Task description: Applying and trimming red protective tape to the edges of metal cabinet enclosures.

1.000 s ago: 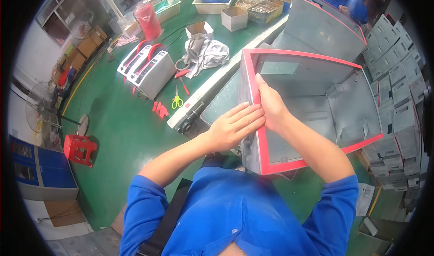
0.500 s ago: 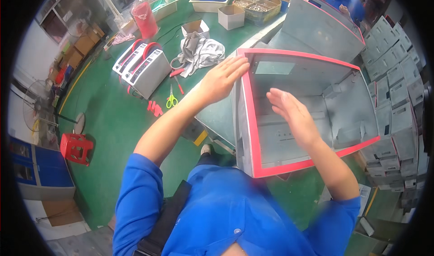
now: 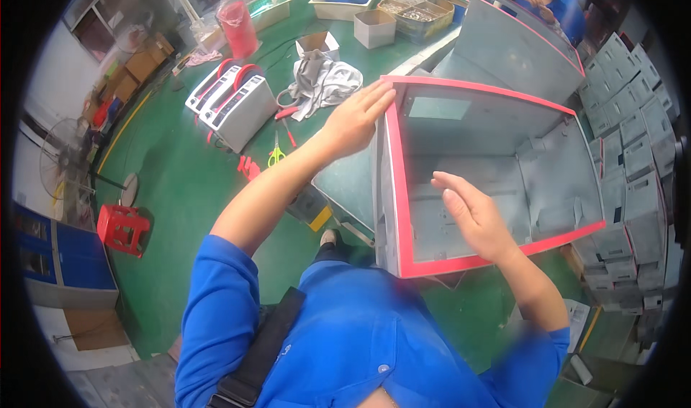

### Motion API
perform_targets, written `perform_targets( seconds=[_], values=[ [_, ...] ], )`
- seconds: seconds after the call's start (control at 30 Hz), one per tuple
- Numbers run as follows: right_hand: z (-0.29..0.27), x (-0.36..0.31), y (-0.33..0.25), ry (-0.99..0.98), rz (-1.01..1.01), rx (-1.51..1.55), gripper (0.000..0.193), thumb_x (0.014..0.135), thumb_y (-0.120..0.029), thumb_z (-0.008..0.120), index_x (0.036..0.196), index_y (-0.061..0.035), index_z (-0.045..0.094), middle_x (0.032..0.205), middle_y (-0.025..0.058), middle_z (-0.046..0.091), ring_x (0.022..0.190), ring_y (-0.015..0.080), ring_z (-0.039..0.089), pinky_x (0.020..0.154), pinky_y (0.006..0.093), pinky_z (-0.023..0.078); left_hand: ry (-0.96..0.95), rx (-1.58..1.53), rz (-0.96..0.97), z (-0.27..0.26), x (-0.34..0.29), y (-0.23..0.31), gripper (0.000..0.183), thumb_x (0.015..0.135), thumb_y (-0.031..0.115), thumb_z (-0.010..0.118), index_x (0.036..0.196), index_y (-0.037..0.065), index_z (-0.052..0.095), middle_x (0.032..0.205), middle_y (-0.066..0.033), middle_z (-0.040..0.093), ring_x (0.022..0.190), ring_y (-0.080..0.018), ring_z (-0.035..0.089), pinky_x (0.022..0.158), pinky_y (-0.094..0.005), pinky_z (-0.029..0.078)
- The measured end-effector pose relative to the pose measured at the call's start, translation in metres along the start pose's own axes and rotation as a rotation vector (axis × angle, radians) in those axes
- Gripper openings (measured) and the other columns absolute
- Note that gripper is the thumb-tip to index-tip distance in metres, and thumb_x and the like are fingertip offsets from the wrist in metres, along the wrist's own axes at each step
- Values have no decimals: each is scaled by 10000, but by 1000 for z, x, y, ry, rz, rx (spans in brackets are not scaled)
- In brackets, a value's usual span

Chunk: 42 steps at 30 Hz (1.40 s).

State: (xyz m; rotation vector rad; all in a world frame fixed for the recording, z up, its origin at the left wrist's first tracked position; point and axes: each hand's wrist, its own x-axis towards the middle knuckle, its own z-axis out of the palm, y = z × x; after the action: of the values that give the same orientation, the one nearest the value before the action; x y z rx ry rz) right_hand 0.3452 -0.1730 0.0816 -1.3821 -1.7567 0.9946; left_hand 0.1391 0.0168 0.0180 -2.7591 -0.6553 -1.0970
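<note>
In front of me stands a grey metal box [image 3: 384, 224] with its open side up, its rim lined with red tape [image 3: 401, 192]. My left hand [image 3: 358, 116] lies with straight fingers on the far left corner of that rim. Over the box's opening, my right hand [image 3: 475, 221] is held with fingers stretched out and the thumb raised, nothing in it. It appears apart from the inner floor and close to the near rim. A pale rectangular patch [image 3: 439, 108] shows on the far inner wall.
Two white tape dispensers [image 3: 241, 113], green-handled scissors [image 3: 276, 154], a red-handled tool [image 3: 286, 113] and a grey cloth [image 3: 324, 84] lie left of the box. A co-worker [image 3: 558, 8] sits behind another grey box [image 3: 507, 48]. Stacked metal boxes [image 3: 644, 185] line the right.
My right hand has moved down toward the near rim, its thumb now showing. The left hand stays at the far left corner. The whole view has shifted slightly.
</note>
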Motion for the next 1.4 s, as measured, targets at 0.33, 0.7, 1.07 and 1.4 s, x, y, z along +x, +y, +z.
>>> perform_targets(
  seconds=[0.33,0.7,1.07,1.4],
  values=[
    [1,15,-12,-7,-988,-683,288,613,-34,590,901,-27,604,943,89,583,862,230,587,718,323,503,-79,89,-64,4,8,-12,545,680,-57,465,1220,-2,413,1277,-159,421,1214,-298,387,974,-386,364],
    [9,17,-3,-93,-1288,-706,180,629,-70,574,796,-4,580,879,100,590,823,205,584,708,289,504,-44,-13,-28,-16,-20,46,566,641,-89,468,1203,-38,427,1285,-190,414,1215,-321,384,995,-392,336],
    [7,13,-4,-117,-1320,-709,138,639,-52,588,767,-2,606,853,101,613,800,210,614,705,288,528,-16,-94,-85,-14,-25,52,715,538,-155,425,1241,-33,389,1300,-197,389,1231,-340,354,1013,-402,317],
    [9,20,1,-130,-1184,-491,167,619,-78,599,773,-15,590,838,90,606,778,213,610,680,297,523,-2,-102,-90,-11,-24,53,731,538,-160,426,1255,-29,376,1305,-201,381,1227,-347,358,1005,-406,323]
  ],
)
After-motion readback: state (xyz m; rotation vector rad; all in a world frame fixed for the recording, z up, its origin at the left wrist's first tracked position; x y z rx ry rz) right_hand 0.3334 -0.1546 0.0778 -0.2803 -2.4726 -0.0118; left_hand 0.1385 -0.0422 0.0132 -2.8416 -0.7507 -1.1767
